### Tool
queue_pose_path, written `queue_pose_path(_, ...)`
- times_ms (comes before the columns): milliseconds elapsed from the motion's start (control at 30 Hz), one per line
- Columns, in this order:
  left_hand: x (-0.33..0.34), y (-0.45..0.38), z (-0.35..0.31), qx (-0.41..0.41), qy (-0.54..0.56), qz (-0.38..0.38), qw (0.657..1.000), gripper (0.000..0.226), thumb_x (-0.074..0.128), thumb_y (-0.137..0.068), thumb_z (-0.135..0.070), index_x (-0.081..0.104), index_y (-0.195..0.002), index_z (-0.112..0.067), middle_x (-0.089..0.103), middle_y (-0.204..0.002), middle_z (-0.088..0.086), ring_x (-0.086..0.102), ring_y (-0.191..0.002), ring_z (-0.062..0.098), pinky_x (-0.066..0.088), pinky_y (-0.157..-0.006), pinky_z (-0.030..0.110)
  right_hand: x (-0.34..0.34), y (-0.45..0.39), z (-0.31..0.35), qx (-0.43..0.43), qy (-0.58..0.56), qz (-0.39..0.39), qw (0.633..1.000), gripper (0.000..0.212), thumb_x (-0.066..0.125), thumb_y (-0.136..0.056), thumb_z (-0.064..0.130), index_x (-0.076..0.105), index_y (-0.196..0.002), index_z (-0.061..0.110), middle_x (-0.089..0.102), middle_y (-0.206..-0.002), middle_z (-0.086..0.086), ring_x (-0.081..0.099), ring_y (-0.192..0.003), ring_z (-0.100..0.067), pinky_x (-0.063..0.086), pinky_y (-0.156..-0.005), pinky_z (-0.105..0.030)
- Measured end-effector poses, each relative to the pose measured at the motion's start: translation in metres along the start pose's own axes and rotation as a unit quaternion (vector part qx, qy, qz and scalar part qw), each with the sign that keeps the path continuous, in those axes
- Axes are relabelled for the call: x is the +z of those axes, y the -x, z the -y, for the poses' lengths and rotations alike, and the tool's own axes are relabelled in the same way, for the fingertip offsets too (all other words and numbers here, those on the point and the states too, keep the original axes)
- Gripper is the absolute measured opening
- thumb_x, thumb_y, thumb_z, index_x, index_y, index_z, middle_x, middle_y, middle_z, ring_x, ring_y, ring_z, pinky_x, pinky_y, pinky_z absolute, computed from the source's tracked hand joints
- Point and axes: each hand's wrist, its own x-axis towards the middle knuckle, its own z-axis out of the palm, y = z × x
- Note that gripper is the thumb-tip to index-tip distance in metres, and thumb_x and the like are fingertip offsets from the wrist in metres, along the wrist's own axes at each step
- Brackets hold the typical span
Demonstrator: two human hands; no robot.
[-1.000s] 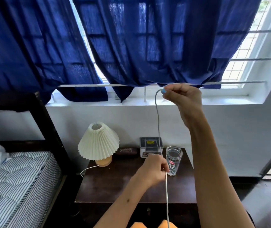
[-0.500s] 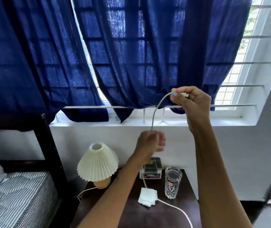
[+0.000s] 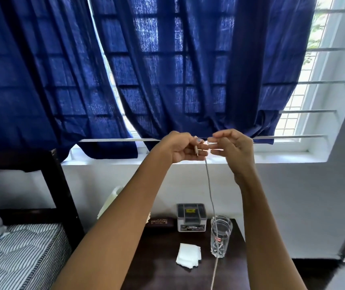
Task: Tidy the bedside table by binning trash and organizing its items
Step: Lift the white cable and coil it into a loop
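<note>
Both hands are raised before the curtain [image 3: 188, 70]: left hand [image 3: 180, 149] pinches the cable [image 3: 210, 193] end, right hand [image 3: 233, 146] curls fingers beside it, grip unclear. Cable hangs past the glass [image 3: 220, 237], cut off below. My arm hides the lamp [image 3: 111, 200].

clear glossy glass [image 3: 220, 237], dark polished wood table [image 3: 163, 268]

White cable [image 3: 210, 189] hangs taut (plug end up); tissue [image 3: 188, 255] lies flat.
</note>
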Motion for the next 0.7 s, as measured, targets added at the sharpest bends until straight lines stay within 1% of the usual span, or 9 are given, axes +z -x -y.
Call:
queue_pose_path(67,-0.002,0.001,0.001,0.014,-0.009,0.024,1.000,0.017,0.052,-0.090,0.000,0.060,-0.104,0.007,0.068,-0.084,0.017,0.068,-0.074,0.028,0.060,-0.065,0.035,0.002,-0.005,-0.011,0.016,0.031,0.006,0.999,0.033,0.046,-0.085,-0.012,0.059,-0.108,0.008,0.066,-0.111,-0.014,0.063,-0.093,-0.020,0.052,-0.085,-0.036)
queue_pose_path(133,-0.006,0.003,0.002,0.045,-0.012,0.043,0.998,0.017,0.059,-0.086,-0.002,0.065,-0.100,0.006,0.073,-0.083,0.014,0.071,-0.075,0.027,0.061,-0.066,0.032,0.005,-0.008,-0.022,0.047,0.051,0.076,0.995,0.045,0.042,-0.085,-0.017,0.051,-0.122,0.005,0.058,-0.125,-0.014,0.057,-0.108,-0.024,0.050,-0.091,-0.035)
queue_pose_path(200,-0.009,0.003,0.004,0.067,0.007,0.044,0.997,0.011,0.063,-0.083,-0.002,0.068,-0.092,0.003,0.075,-0.079,0.012,0.073,-0.073,0.024,0.060,-0.064,0.029,0.008,-0.008,-0.030,0.052,0.019,0.132,0.990,0.038,0.041,-0.088,-0.015,0.052,-0.123,-0.002,0.063,-0.113,-0.010,0.061,-0.101,-0.019,0.051,-0.085,-0.024)
queue_pose_path(267,-0.011,0.002,0.004,0.071,0.052,0.043,0.995,0.009,0.062,-0.084,0.000,0.066,-0.091,0.003,0.075,-0.076,0.011,0.073,-0.069,0.021,0.060,-0.061,0.028,0.013,-0.005,-0.035,0.061,0.013,0.139,0.988,0.027,0.042,-0.093,-0.008,0.058,-0.113,0.001,0.065,-0.098,-0.003,0.061,-0.091,-0.013,0.048,-0.077,-0.014)
queue_pose_path(300,-0.012,0.002,0.004,0.075,0.068,0.042,0.994,0.010,0.061,-0.084,0.002,0.065,-0.093,0.004,0.075,-0.076,0.011,0.073,-0.068,0.021,0.060,-0.061,0.028,0.017,-0.004,-0.038,0.070,0.010,0.135,0.988,0.024,0.042,-0.094,-0.005,0.059,-0.107,0.005,0.065,-0.094,-0.004,0.061,-0.089,-0.015,0.048,-0.075,-0.014)
queue_pose_path(400,-0.009,-0.005,0.004,0.109,0.104,0.028,0.988,0.020,0.058,-0.085,0.004,0.061,-0.105,0.007,0.073,-0.089,0.013,0.073,-0.072,0.021,0.060,-0.064,0.027,0.030,-0.003,-0.042,0.122,-0.015,0.138,0.983,0.010,0.050,-0.094,0.004,0.056,-0.099,0.010,0.063,-0.086,-0.005,0.062,-0.079,-0.020,0.048,-0.079,-0.032)
queue_pose_path(533,-0.008,-0.023,0.001,0.209,0.127,-0.081,0.966,0.031,0.061,-0.084,0.005,0.057,-0.115,0.007,0.068,-0.101,0.014,0.069,-0.085,0.020,0.059,-0.075,0.026,0.048,-0.001,-0.040,0.160,0.034,0.174,0.971,0.004,0.051,-0.094,0.009,0.055,-0.094,0.011,0.061,-0.080,-0.006,0.063,-0.062,-0.019,0.054,-0.063,-0.029)
queue_pose_path(633,-0.017,-0.038,0.002,0.277,0.042,-0.197,0.940,0.036,0.064,-0.083,0.002,0.059,-0.119,0.004,0.068,-0.109,0.012,0.066,-0.097,0.016,0.055,-0.087,0.026,0.056,0.000,-0.033,0.122,0.137,0.173,0.968,0.014,0.048,-0.091,0.007,0.060,-0.094,0.010,0.062,-0.076,-0.007,0.060,-0.053,-0.017,0.050,-0.050,-0.022)
queue_pose_path(700,-0.025,-0.043,0.005,0.317,-0.035,-0.251,0.914,0.034,0.064,-0.083,0.001,0.061,-0.116,0.003,0.068,-0.110,0.010,0.064,-0.099,0.014,0.051,-0.093,0.026,0.060,-0.002,-0.024,0.092,0.200,0.176,0.959,0.012,0.055,-0.087,0.009,0.062,-0.096,0.013,0.064,-0.075,-0.007,0.060,-0.052,-0.018,0.051,-0.050,-0.024)
